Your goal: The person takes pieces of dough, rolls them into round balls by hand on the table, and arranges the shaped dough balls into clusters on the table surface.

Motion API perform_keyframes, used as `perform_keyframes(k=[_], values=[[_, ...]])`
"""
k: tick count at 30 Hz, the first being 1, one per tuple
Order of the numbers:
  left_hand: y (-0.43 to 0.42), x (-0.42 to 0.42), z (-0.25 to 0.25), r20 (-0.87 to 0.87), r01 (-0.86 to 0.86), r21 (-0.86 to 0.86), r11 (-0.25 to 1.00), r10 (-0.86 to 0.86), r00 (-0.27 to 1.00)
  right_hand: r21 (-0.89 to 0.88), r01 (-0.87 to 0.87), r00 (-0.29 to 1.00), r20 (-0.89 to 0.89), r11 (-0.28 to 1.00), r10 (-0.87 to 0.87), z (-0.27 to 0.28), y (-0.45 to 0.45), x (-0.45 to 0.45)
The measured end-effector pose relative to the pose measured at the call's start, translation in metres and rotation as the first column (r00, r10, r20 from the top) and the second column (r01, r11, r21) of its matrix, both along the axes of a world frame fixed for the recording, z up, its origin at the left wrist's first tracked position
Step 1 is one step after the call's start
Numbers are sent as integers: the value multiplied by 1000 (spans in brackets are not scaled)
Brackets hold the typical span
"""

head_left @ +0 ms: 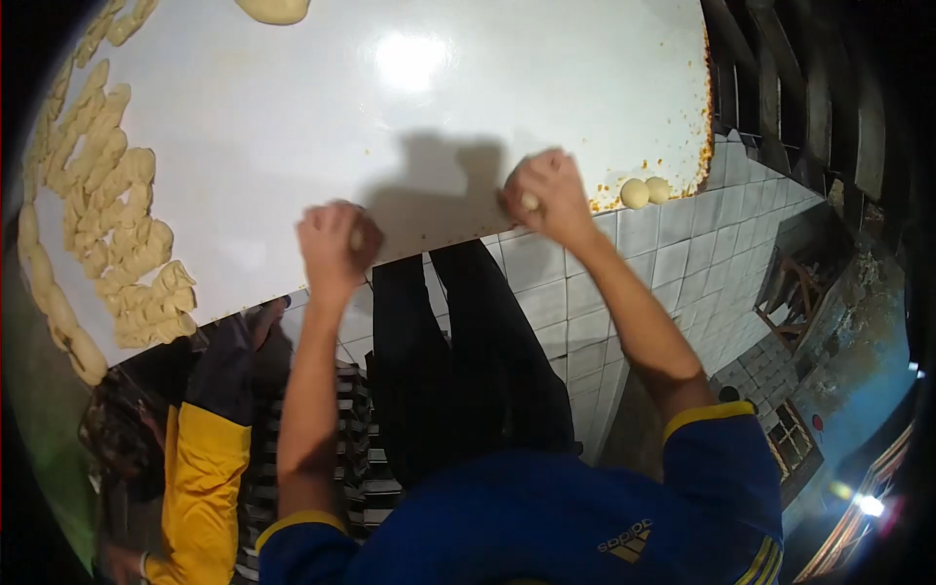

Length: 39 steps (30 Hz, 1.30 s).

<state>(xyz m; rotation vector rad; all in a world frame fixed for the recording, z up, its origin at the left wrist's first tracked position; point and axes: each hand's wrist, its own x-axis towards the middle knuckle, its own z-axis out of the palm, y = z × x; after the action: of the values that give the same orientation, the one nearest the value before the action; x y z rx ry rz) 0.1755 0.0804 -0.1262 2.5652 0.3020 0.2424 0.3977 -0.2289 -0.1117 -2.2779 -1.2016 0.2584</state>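
Note:
Near the front edge of the white table (pixel 292 127), my left hand (pixel 336 239) is curled with a small piece of pale dough (pixel 357 237) showing at its inner side. My right hand (pixel 548 195) is further right over the same edge, its fingers curled round another piece of dough (pixel 529 201). Both hands are slightly blurred. Two round dough balls (pixel 635 193) sit side by side at the table's right front corner, to the right of my right hand.
Many twisted dough pieces (pixel 117 195) lie in rows on the table's left side. A larger dough lump (pixel 274 8) is at the far edge of view. Another person in a yellow and black garment (pixel 207 468) is at the lower left. Crumbs dot the right edge.

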Motion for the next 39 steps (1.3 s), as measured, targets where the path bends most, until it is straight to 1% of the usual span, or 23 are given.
perform_keyframes(k=[2, 3, 5, 6, 8, 11, 12, 14, 15, 17, 18, 20, 21, 23, 24, 26, 28, 30, 32, 33, 36, 38, 39], values=[[19, 33, 7, 8, -73, 151, 986, 72, 997, 8, 47, 986, 162, 999, -48, 4, 28, 31], [20, 55, 3, 11, -74, 152, 986, 73, 997, 10, 47, 985, 165, 999, -48, 3, 48, 34], [-1, 88, -1, 98, -94, 113, 989, 83, 992, 132, 125, 984, 108, 983, -140, -1, 86, 23], [-17, 86, 1, 97, -94, 113, 989, 83, 992, 132, 126, 984, 108, 983, -141, -2, 86, 9], [-49, 67, 12, 54, -26, -84, 996, 31, 998, 147, 99, 995, -43, 984, -94, 2, 74, -28], [-40, 17, 5, 146, 4, -25, 1000, -1, 989, 212, -34, 996, -75, 977, 50, 6, 19, -28], [-22, 15, 4, 146, 5, -25, 1000, -1, 989, 213, -34, 996, -74, 977, 50, 6, 12, -13], [13, 23, 10, -17, -79, 107, 991, 81, 997, -3, -73, 989, 127, 997, 73, 4, 12, 26], [16, 40, 9, -18, -77, 108, 991, 79, 997, -2, -72, 990, 126, 997, 71, 4, 28, 32], [7, 78, 5, 33, -121, 127, 984, 118, 992, 106, 38, 984, 171, 994, -56, 1, 70, 32], [-8, 78, 5, 29, -118, 122, 985, 115, 993, 100, 42, 984, 168, 994, -58, 1, 75, 19], [-39, 74, 10, 88, -32, -50, 998, 37, 995, 13, -26, 999, 48, 1000, 25, 7, 76, -12], [-53, 60, 17, 82, -22, -43, 999, 26, 996, 106, -47, 999, 30, 993, 44, 3, 61, -26], [-32, 13, -9, 31, -8, -94, 996, 11, 999, 127, -76, 997, -10, 989, 78, -7, 20, -19], [-18, 9, -4, 27, -12, -36, 999, 13, 1000, 150, -103, 992, -51, 983, 112, -8, 0, -12], [9, 18, 7, 6, -60, 105, 993, 59, 998, 23, -84, 993, 88, 996, 82, 0, -1, 29], [13, 58, 11, 50, -129, 99, 987, 124, 991, 108, 6, 977, 211, 994, -29, 2, 36, 45], [-11, 80, 10, 86, -142, 89, 986, 135, 987, 128, 38, 983, 172, 991, -60, 1, 60, 30], [-37, 83, 11, 81, -83, 12, 996, 82, 993, 60, 18, 999, 36, 998, -20, 7, 66, 3], [-47, 65, 5, 94, -49, -50, 998, 54, 994, 129, 3, 998, 61, 992, -11, 3, 54, -12], [-32, 14, 5, 94, 6, -16, 1000, -5, 996, 157, -71, 997, -2, 985, 73, 0, -4, -13], [4, 8, 9, 0, -79, 84, 993, 79, 997, 81, -75, 993, 94, 994, 67, -8, -20, 27], [15, 19, 10, 10, -134, 107, 985, 133, 991, -5, -47, 989, 141, 999, 48, 1, -13, 46]])
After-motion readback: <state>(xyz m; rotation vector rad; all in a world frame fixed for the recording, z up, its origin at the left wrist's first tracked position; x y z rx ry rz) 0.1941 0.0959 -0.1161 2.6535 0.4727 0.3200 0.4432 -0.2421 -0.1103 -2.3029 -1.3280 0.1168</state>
